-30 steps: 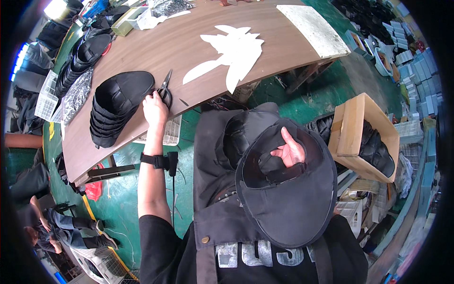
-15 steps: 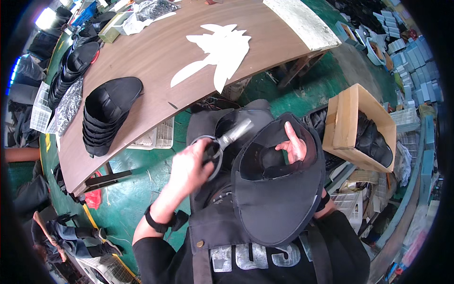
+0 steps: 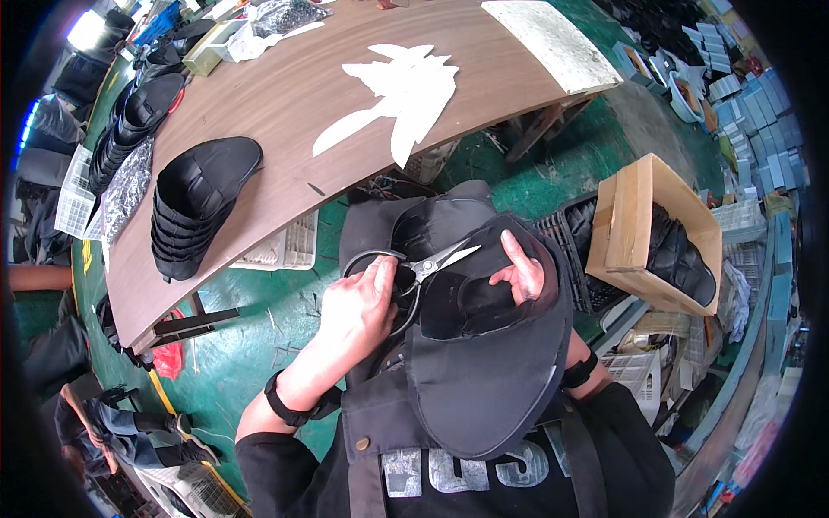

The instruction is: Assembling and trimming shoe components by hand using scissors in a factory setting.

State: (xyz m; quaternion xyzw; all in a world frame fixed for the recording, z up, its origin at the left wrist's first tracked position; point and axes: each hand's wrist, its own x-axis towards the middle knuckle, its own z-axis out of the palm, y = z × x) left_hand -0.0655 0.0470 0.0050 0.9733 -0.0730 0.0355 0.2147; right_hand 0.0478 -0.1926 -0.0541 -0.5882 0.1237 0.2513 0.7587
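My left hand [image 3: 358, 302] is closed round the handles of a pair of scissors [image 3: 425, 269]. Their parted blades reach the upper left rim of a black, cap-like fabric piece [image 3: 488, 380], which has a wide rounded flap toward me. My right hand [image 3: 521, 274] shows at the inner right side of its opening, one digit stretched out, supporting the piece; the rest of its grip is partly hidden. A similar dark rounded shape [image 3: 432, 226] lies behind the scissors on my lap.
A brown table [image 3: 268, 104] ahead carries white cut-out sheets [image 3: 406, 95] and a nested stack of black pieces [image 3: 194, 207]. On the right, a cardboard box [image 3: 626, 233] holds more black pieces beside a black crate [image 3: 574, 250]. Another person [image 3: 129, 432] is at far left.
The scissors have come to the rim of the black piece, and their blades now show parted. The piece and my right hand have shifted slightly left.
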